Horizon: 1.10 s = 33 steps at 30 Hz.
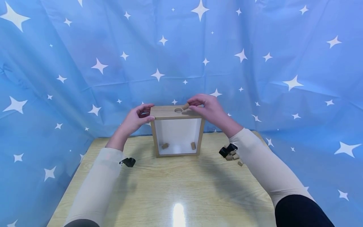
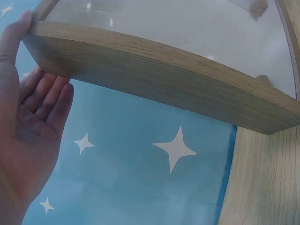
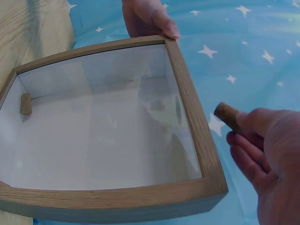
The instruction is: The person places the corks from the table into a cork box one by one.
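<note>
An upright wooden shadow box point(image 1: 161, 112) with a clear front and white back stands on the table, a round hole point(image 1: 178, 110) in its top. My left hand point(image 1: 137, 117) holds its upper left corner, thumb at the front; the left wrist view shows the fingers point(image 2: 49, 93) behind the edge. Between thumb and fingers my right hand point(image 1: 210, 108) pinches a cork point(image 1: 186, 106), tilted just right of the hole. The same cork point(image 3: 227, 116) shows in the right wrist view above the frame's edge. Inside the box lie a cork point(image 1: 165, 146) at lower left and another cork point(image 1: 193, 145) at lower right.
Several loose corks point(image 1: 236, 156) lie on the table right of the box, partly hidden by the black wrist camera point(image 1: 227, 150). The light wooden table point(image 1: 170, 179) ends just behind the box. A blue curtain with white stars point(image 1: 181, 47) hangs behind and at both sides.
</note>
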Motion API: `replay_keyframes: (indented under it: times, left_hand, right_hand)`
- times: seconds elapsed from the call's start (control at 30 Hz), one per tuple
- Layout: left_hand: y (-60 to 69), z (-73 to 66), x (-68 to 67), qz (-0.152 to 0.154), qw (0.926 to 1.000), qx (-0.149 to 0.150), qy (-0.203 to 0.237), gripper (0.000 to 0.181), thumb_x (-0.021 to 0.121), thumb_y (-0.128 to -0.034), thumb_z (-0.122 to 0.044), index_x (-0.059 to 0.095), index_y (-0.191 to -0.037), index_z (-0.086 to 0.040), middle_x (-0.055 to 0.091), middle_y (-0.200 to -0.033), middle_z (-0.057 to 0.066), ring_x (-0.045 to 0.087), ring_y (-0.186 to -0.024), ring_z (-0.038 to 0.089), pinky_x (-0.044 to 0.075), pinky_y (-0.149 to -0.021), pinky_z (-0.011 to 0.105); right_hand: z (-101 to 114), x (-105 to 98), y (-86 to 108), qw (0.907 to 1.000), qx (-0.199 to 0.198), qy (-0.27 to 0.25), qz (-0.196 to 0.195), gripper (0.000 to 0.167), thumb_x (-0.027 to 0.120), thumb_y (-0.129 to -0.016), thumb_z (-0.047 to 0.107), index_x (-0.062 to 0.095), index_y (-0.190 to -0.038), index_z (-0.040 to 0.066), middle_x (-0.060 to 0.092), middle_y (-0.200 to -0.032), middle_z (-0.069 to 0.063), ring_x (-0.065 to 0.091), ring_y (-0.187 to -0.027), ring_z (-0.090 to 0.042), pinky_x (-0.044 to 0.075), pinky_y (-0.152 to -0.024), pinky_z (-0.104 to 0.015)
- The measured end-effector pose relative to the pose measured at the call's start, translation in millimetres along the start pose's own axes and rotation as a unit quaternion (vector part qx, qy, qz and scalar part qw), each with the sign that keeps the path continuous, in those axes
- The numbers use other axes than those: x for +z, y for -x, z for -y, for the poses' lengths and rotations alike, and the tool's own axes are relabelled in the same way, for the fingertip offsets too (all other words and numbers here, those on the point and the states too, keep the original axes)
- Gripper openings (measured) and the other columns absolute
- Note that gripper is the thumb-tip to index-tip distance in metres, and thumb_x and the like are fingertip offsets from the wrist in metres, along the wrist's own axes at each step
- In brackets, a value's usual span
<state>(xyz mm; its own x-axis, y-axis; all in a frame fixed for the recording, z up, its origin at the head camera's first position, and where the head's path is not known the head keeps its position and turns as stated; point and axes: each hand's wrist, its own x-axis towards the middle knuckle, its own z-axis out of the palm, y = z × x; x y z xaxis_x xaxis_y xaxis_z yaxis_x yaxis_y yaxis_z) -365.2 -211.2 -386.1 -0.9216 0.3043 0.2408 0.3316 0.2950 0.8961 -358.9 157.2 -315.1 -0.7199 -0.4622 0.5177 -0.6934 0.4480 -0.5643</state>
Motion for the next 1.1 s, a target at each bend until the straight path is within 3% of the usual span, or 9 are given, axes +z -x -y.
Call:
replay_keyframes:
  times: [0.3, 0.57, 0.9, 1.1]
  left_hand:
    - [0.7, -0.2, -1.8, -0.002, 1.0000, 0.001, 0.003, 0.069, 0.085, -0.1018, -0.031, 0.057, -0.162, -0.014, 0.056, -0.157, 0.017, 0.053, -0.150, 0.037, 0.048, -0.122, 0.054]
    - [0.2, 0.0, -0.9, 0.000, 1.0000, -0.004, 0.003, 0.070, 0.085, -0.1016, -0.030, 0.056, -0.163, -0.014, 0.057, -0.157, 0.018, 0.055, -0.147, 0.037, 0.054, -0.116, 0.051]
    - [-0.3, 0.7, -1.4, -0.001, 1.0000, -0.002, -0.002, 0.070, 0.085, -0.1015, -0.032, 0.056, -0.163, -0.015, 0.056, -0.157, 0.018, 0.054, -0.147, 0.037, 0.050, -0.119, 0.054]
    - [-0.9, 1.4, -1.1, -0.001, 1.0000, -0.002, -0.004, 0.069, 0.085, -0.1017, -0.032, 0.057, -0.162, -0.016, 0.057, -0.156, 0.017, 0.055, -0.147, 0.036, 0.051, -0.118, 0.053]
  right_hand:
    - [3.0, 10.4, -18.3, 0.9988, -0.036, 0.001, 0.032, 0.019, 0.079, -0.102, 0.002, 0.082, -0.121, 0.002, 0.078, -0.117, -0.008, 0.075, -0.104, -0.023, 0.063, -0.096, -0.044]
    - [3.6, 19.1, -24.8, 0.9979, -0.005, -0.010, 0.064, 0.021, 0.080, -0.101, 0.002, 0.080, -0.122, 0.002, 0.076, -0.116, -0.008, 0.073, -0.103, -0.023, 0.063, -0.096, -0.044]
    - [1.6, 23.5, -28.7, 0.9955, -0.009, 0.019, 0.092, 0.020, 0.079, -0.102, 0.003, 0.080, -0.122, -0.002, 0.076, -0.117, -0.011, 0.074, -0.104, -0.024, 0.064, -0.093, -0.034]
    - [-0.3, 23.5, -27.5, 0.9966, -0.009, 0.006, 0.082, 0.020, 0.079, -0.102, 0.002, 0.080, -0.121, -0.002, 0.076, -0.117, -0.012, 0.074, -0.103, -0.025, 0.064, -0.095, -0.041]
